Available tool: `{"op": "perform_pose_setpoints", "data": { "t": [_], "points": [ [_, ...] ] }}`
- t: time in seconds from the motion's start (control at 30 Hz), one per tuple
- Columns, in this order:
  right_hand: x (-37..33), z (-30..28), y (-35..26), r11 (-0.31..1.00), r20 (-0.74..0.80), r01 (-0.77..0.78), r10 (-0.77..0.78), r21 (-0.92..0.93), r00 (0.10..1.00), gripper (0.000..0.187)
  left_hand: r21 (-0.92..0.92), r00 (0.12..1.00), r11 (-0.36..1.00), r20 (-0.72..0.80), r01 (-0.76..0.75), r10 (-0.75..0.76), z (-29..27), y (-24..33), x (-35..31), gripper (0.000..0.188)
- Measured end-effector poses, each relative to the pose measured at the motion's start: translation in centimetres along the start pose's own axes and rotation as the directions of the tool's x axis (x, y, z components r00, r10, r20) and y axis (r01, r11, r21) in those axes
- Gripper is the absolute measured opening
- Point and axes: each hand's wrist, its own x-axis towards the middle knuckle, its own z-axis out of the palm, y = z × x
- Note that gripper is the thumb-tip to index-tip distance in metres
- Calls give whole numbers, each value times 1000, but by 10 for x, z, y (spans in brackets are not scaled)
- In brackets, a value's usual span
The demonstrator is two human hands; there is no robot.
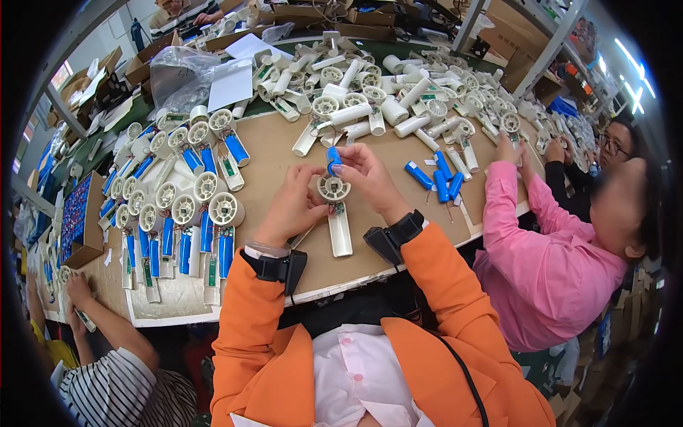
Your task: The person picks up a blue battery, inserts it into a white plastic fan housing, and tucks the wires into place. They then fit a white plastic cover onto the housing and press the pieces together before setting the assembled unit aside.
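Note:
In front of me at the table's middle is a white handheld fan housing (341, 231), its round spoked head away from me and its open handle half toward me. My left hand (297, 199) has its fingers closed around the left side of the head. Above the head, my right hand (370, 179) pinches a blue cylindrical battery (333, 158), upright or slightly tilted. The fingers partly hide the battery's lower end and any wires there. Several loose blue batteries (441, 186) lie on the board to the right of my right hand.
Left of me stand rows of fan housings (183, 208) with blue batteries. A big heap of white fan parts (348, 92) fills the back. A co-worker in pink (541, 249) sits at right; another in stripes (121, 384) works at left. A cardboard box (85, 220) stands at far left.

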Motion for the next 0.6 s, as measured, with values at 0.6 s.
{"op": "perform_pose_setpoints", "data": {
  "t": [0.6],
  "points": [
    [-69,-22,-55,688,415,354,-84,-633,906,53,53,975,974,28,-222,221,1,-11,1,69]
  ]
}}
